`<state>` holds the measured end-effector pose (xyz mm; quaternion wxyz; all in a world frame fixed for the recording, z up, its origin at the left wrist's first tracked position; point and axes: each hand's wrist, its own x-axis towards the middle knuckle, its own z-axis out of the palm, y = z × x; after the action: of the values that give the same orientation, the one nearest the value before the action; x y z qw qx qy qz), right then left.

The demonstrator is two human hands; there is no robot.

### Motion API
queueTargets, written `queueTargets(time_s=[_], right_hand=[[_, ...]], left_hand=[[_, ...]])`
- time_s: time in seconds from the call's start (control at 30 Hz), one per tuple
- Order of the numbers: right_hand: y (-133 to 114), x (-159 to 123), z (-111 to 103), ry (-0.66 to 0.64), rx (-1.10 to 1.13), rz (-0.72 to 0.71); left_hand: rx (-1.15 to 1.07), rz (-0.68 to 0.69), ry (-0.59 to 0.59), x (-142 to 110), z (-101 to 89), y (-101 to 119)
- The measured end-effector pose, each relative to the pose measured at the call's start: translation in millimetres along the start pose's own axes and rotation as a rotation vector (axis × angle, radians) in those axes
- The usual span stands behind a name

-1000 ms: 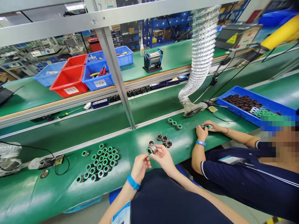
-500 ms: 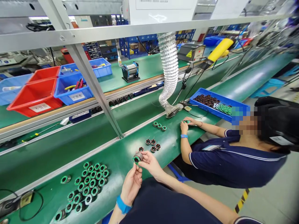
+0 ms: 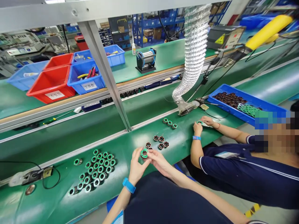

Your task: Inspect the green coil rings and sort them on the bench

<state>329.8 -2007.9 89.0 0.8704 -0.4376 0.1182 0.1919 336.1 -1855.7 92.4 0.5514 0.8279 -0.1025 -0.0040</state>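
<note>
Between my two hands is a motor stator (image 3: 144,153), its green ring-shaped circuit board facing up toward me. My right hand (image 3: 159,161) pinches its right side with thumb and fingertips. Curved about the left edge are the fingers of my left hand (image 3: 137,165), with the thumb along the near side. Just beyond, several stators with dark windings (image 3: 161,146) lie on the green bench top, one partly hidden by the held piece. To the left stands a cluster of several stators with green rings (image 3: 100,169), and a single one (image 3: 78,161) sits apart from them.
A co-worker's hands (image 3: 202,123) hold a similar green-ringed part on the right. Three green-ringed stators (image 3: 170,123) sit near a foil duct (image 3: 196,53). A blue tray (image 3: 268,109) holds dark and green parts. A metal post (image 3: 105,71) rises at the bench's back.
My left hand has come up from below the stator to its left side. The stator has turned so its green ring faces more upward. The view has shifted.
</note>
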Motion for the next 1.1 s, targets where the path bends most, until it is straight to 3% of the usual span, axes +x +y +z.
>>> queueTargets(time_s=[0.2, 0.4, 0.5, 0.57, 0.67, 0.73, 0.83, 0.93, 1.03, 1.1], right_hand=[[-15.2, 27.8, -24.0, -0.12, -0.286, -0.008], [-44.7, 64.8, -65.3, -0.09, -0.626, -0.131], [-64.3, 96.2, -95.6, 0.008, -0.822, -0.175], [-82.2, 122.7, -120.3, 0.114, -0.958, -0.201], [-115.6, 165.5, -162.6, 0.326, -1.164, -0.229], [-137.8, 191.5, -190.4, 0.464, -1.283, -0.217], [-160.7, 220.3, -222.5, 0.57, -1.408, -0.135], [-167.6, 234.5, -236.6, 0.524, -1.47, -0.058], [-161.8, 234.7, -231.8, 0.415, -1.478, -0.065], [-151.2, 227.1, -218.2, 0.31, -1.462, -0.106]], left_hand=[[0.22, 0.084, 0.027, 19.4, 9.2, -9.0], [0.321, 0.072, 0.103, 26.7, 38.0, -35.2], [0.327, -0.036, 0.186, 32.4, 52.3, -71.0], [0.332, -0.186, 0.294, 38.3, 54.8, -103.3], [0.429, -0.424, 0.421, 49.1, 44.8, -146.5], [0.529, -0.505, 0.444, 55.9, 33.4, -160.1], [0.602, -0.504, 0.475, 62.5, 21.7, -155.8], [0.607, -0.47, 0.515, 64.2, 24.2, -141.3], [0.506, -0.42, 0.511, 63.8, 41.0, -128.7], [0.338, -0.391, 0.424, 64.7, 57.5, -115.0]])
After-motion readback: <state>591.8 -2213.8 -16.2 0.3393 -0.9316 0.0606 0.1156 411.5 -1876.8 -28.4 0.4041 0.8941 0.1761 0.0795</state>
